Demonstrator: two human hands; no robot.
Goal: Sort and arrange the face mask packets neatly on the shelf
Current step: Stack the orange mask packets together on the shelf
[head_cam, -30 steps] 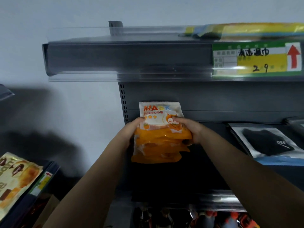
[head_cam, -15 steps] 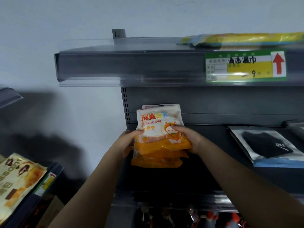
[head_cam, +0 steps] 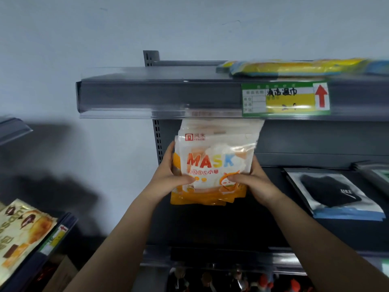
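Both the left hand (head_cam: 168,178) and the right hand (head_cam: 255,182) grip a stack of orange mask packets (head_cam: 212,165), held upright above the left part of the dark shelf (head_cam: 210,224). The stack is not yet set down; black mask packets (head_cam: 334,192) already lie at the right.

Orange-white MASK packet stack (head_cam: 212,165) upright, held above dark shelf (head_cam: 210,224).

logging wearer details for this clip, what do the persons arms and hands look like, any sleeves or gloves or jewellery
Both arms are bare from the bottom edge of the picture up to the wrists, with no sleeves in view. The left hand and right hand are bare too: no gloves, rings, watch or bracelet show. No markings are visible on either forearm.
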